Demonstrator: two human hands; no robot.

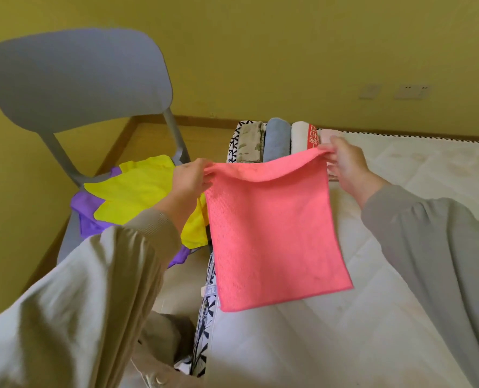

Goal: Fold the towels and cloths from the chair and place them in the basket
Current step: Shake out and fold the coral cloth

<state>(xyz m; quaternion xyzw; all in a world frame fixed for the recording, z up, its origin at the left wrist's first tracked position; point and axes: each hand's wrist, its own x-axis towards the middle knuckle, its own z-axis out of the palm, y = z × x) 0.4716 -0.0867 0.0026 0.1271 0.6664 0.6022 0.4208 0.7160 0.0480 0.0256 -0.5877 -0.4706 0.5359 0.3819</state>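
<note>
The mattress (401, 205) lay to the right, a broad flat place for folding. The grey chair (75, 79) stood at the left, with a yellow cloth (137, 191) and a purple cloth (87, 217) unfolded on its seat. The pink cloth (272, 233) hung over the mattress's left edge. Folded towels (277, 138) stood in a row at the far end. The left hand (189, 177) and right hand (345, 163) each pinched a top corner, and the edge sagged between them. It would be best to draw it taut, lay it flat, then match the corners squarely.

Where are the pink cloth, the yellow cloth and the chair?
pink cloth (272, 233): head view, middle of the hanging face.
yellow cloth (137, 191): head view, its flat middle.
chair (73, 77): head view, centre of the backrest.
</note>
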